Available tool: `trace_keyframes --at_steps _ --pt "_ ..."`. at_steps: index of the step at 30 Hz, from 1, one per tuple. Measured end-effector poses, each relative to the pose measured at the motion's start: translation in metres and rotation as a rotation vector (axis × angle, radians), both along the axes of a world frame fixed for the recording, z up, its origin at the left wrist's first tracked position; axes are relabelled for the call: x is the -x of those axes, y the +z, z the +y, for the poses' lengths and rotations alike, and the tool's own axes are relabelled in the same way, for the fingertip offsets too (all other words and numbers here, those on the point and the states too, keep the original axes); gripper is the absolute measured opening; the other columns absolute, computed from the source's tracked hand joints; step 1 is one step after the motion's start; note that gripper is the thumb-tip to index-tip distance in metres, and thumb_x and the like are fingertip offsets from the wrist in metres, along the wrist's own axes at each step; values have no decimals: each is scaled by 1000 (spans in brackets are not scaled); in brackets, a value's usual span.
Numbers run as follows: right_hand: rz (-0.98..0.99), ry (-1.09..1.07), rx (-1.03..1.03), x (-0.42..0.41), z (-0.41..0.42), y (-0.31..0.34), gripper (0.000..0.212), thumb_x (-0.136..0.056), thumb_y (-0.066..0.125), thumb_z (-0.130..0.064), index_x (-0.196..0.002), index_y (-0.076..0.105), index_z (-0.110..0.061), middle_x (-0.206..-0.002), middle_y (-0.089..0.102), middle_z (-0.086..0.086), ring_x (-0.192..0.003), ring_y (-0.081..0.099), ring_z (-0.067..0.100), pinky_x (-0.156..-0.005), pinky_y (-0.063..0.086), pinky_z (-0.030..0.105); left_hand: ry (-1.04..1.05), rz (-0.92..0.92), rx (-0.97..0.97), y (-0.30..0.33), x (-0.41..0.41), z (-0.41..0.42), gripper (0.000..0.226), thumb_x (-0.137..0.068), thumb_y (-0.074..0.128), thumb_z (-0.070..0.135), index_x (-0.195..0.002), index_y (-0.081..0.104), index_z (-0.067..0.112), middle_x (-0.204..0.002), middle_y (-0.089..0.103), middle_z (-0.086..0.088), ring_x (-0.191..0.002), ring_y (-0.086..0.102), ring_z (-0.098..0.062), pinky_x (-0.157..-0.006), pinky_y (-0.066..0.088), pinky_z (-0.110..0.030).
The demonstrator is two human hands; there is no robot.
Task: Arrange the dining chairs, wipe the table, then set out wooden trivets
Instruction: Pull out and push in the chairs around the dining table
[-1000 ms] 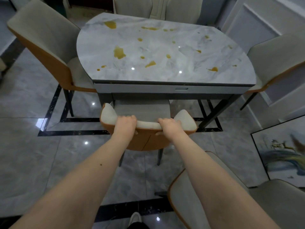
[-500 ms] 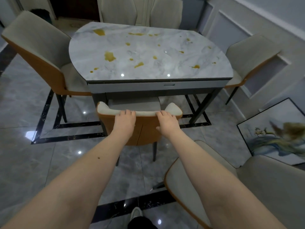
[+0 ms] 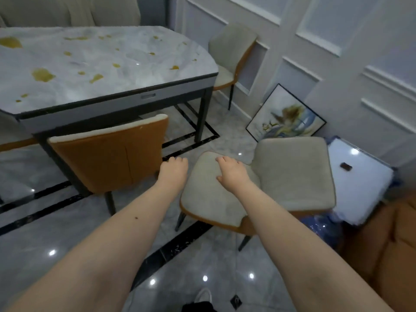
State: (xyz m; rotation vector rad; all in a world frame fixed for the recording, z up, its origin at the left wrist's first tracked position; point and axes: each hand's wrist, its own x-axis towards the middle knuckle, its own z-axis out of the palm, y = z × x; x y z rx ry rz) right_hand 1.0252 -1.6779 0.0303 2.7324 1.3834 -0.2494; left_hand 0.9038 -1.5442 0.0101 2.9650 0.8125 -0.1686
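The marble dining table (image 3: 126, 70) carries several yellow spills. A chair with an orange back (image 3: 108, 158) stands tucked under its near edge. A second beige chair (image 3: 292, 172) stands loose to the right, its seat facing me. My left hand (image 3: 173, 172) hovers empty between the two chairs, fingers loosely apart. My right hand (image 3: 234, 172) is stretched out over the loose chair's seat, fingers apart, holding nothing. No trivets or cloth are in view.
Another chair (image 3: 231, 55) stands at the table's far right end by the panelled wall. A framed painting (image 3: 286, 118) leans on that wall. A white board (image 3: 358, 179) and an orange sofa (image 3: 391, 248) sit at the right. My shoe (image 3: 203, 296) shows below.
Both hands have let go of the tucked chair's backrest. My view has swung right, and the hands now reach towards the loose chair.
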Motion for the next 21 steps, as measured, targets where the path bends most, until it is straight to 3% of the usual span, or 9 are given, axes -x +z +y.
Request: trace_keyframes --at_steps 6,10,16,21 --pt "-47 -203 -9 -45 -128 17 55 -92 56 -20 -142 33 -13 -139 43 9 -129 41 28 -102 32 38 -203 -57 36 14 -75 -109 37 -99 41 29 -130 41 9 -129 50 -10 -118 47 -26 -87 41 -34" --pt "-61 -281 -4 -87 -209 22 53 -91 55 -14 -141 36 -13 -138 45 10 -127 43 28 -100 33 37 -266 -98 124 19 -130 -188 34 -98 43 27 -125 43 7 -126 52 -12 -116 48 -28 -87 42 -33" --pt "-88 -220 -23 -151 -293 24 51 -94 47 -15 -144 33 -13 -143 42 9 -129 40 29 -100 33 38 -254 -146 218 20 -197 -279 37 -96 45 31 -124 45 7 -127 51 -12 -118 47 -30 -89 42 -37" --pt "-107 -138 -36 -196 -343 19 50 -91 47 -7 -140 38 -12 -134 47 10 -122 45 30 -97 35 37 -139 -174 267 18 -237 -334 40 -97 44 36 -125 46 8 -127 52 -12 -118 48 -29 -90 42 -37"
